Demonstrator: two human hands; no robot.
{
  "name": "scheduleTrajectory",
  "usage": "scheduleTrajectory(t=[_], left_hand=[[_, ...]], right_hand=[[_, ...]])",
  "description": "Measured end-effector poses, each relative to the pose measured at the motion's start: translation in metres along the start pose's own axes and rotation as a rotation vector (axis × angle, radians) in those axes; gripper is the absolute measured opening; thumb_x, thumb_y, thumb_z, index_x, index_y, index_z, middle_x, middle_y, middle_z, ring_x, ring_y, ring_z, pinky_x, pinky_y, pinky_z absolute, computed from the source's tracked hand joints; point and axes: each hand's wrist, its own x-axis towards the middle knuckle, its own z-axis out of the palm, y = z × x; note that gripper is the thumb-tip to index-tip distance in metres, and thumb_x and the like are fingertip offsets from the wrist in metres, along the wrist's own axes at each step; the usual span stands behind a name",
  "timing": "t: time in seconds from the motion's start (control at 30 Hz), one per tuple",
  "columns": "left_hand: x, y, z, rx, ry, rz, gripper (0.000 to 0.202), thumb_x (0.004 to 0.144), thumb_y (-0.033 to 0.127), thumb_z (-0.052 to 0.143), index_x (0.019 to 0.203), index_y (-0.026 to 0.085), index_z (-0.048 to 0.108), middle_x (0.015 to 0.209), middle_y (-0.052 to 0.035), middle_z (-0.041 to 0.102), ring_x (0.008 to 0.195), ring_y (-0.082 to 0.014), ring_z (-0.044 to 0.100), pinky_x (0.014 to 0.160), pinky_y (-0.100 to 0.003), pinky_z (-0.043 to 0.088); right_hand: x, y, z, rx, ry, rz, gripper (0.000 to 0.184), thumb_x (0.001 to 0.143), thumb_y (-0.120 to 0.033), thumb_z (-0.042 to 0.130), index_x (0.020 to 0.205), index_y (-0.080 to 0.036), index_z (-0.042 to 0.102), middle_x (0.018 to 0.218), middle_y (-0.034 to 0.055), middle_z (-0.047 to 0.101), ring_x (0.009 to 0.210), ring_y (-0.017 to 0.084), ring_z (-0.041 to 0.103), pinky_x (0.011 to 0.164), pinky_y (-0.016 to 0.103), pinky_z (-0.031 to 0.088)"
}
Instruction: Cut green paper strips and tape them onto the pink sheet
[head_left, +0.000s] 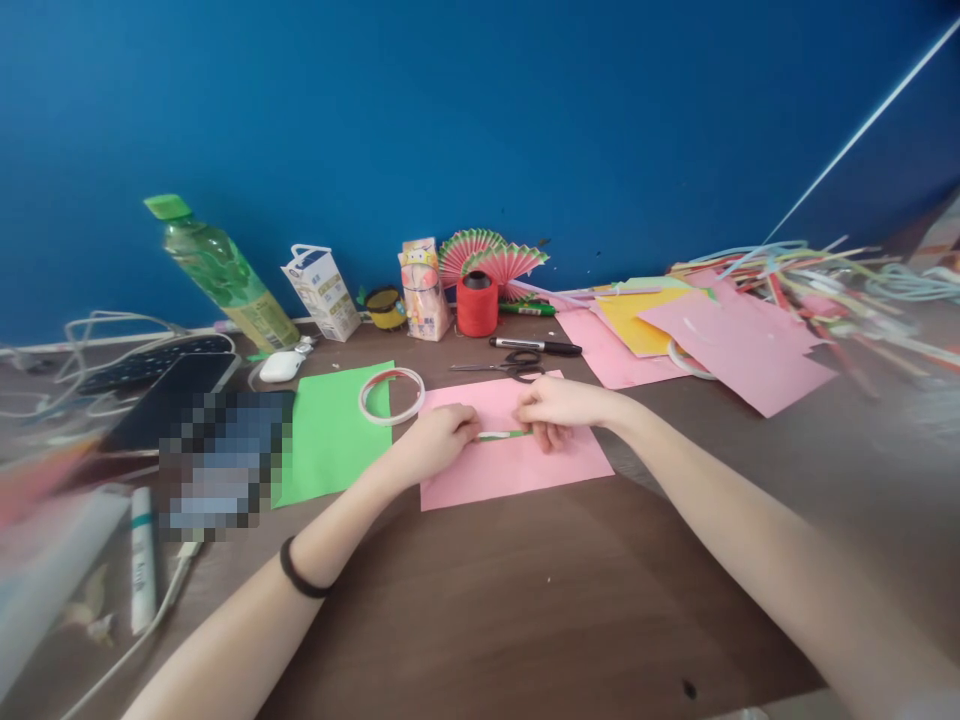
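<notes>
A pink sheet of paper (517,475) lies on the brown table in front of me. Across its middle runs a thin green-and-white strip (504,435), stretched between my two hands. My left hand (441,442) has its fingers curled closed at the strip's left end, low over the paper. At the other end, the fingertips of my right hand (559,408) pinch the strip, the remaining fingers bent beneath. Just behind the sheet are black scissors (517,364). A roll of double-sided tape (391,396) rests partly on a green sheet (334,450) to the left.
Along the blue wall stand a green bottle (225,270), a carton (322,292), a red thread spool (478,305) and pleated paper fans (495,262). A black marker (535,346) lies behind the scissors. Pink papers (739,340) are at right, a phone (232,460) at left.
</notes>
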Motion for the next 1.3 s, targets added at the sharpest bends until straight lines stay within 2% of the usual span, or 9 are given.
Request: scheduleTrajectory(t=[0.27, 0.43, 0.57, 0.7, 0.93, 1.3], left_hand=[[-0.001, 0.002, -0.001, -0.096, -0.036, -0.037, 0.024, 0.081, 0.028, 0.036, 0.072, 0.018, 0.056, 0.072, -0.0019, 0.061, 0.065, -0.016, 0.053, 0.063, -0.027, 0.041], [0.001, 0.006, 0.007, 0.032, 0.04, -0.012, 0.021, 0.077, 0.022, 0.04, 0.069, 0.017, 0.058, 0.075, -0.0045, 0.064, 0.071, -0.0178, 0.055, 0.069, -0.029, 0.041], [0.002, 0.008, 0.011, 0.08, 0.066, -0.015, 0.022, 0.078, 0.026, 0.042, 0.068, 0.016, 0.059, 0.073, -0.0051, 0.064, 0.069, -0.0177, 0.055, 0.065, -0.029, 0.04], [0.002, 0.006, 0.011, 0.083, 0.065, -0.019, 0.021, 0.078, 0.028, 0.044, 0.067, 0.017, 0.058, 0.07, -0.0043, 0.064, 0.066, -0.0173, 0.054, 0.062, -0.028, 0.039], [0.002, 0.008, 0.011, 0.094, 0.065, -0.008, 0.02, 0.078, 0.025, 0.043, 0.066, 0.017, 0.057, 0.071, -0.004, 0.064, 0.067, -0.0172, 0.054, 0.063, -0.028, 0.038], [0.004, -0.001, 0.012, 0.065, 0.049, 0.031, 0.02, 0.079, 0.026, 0.043, 0.069, 0.018, 0.058, 0.075, -0.0027, 0.064, 0.071, -0.0162, 0.055, 0.065, -0.027, 0.04]], right_hand=[[-0.002, -0.003, 0.0, 0.012, -0.009, 0.008, 0.014, 0.076, -0.018, 0.046, 0.063, -0.016, 0.05, 0.042, 0.0004, 0.06, 0.035, 0.009, 0.054, 0.036, 0.017, 0.038], [-0.001, -0.002, -0.003, 0.033, -0.022, -0.001, 0.016, 0.077, -0.019, 0.044, 0.063, -0.016, 0.05, 0.043, 0.0015, 0.062, 0.043, 0.012, 0.06, 0.043, 0.019, 0.045], [-0.001, -0.002, -0.003, 0.044, -0.022, 0.006, 0.018, 0.079, -0.02, 0.044, 0.062, -0.016, 0.051, 0.042, 0.0013, 0.061, 0.045, 0.013, 0.061, 0.047, 0.02, 0.047], [-0.002, -0.004, -0.002, 0.045, -0.015, 0.013, 0.019, 0.079, -0.02, 0.045, 0.062, -0.016, 0.051, 0.043, 0.0014, 0.062, 0.044, 0.012, 0.061, 0.046, 0.02, 0.047], [-0.001, -0.002, -0.003, 0.034, -0.019, 0.004, 0.018, 0.079, -0.021, 0.045, 0.064, -0.015, 0.052, 0.043, 0.0019, 0.062, 0.042, 0.012, 0.059, 0.042, 0.019, 0.044], [-0.001, -0.002, -0.003, 0.034, -0.026, -0.001, 0.017, 0.079, -0.022, 0.046, 0.065, -0.015, 0.052, 0.043, 0.0015, 0.061, 0.039, 0.011, 0.057, 0.039, 0.018, 0.04]])
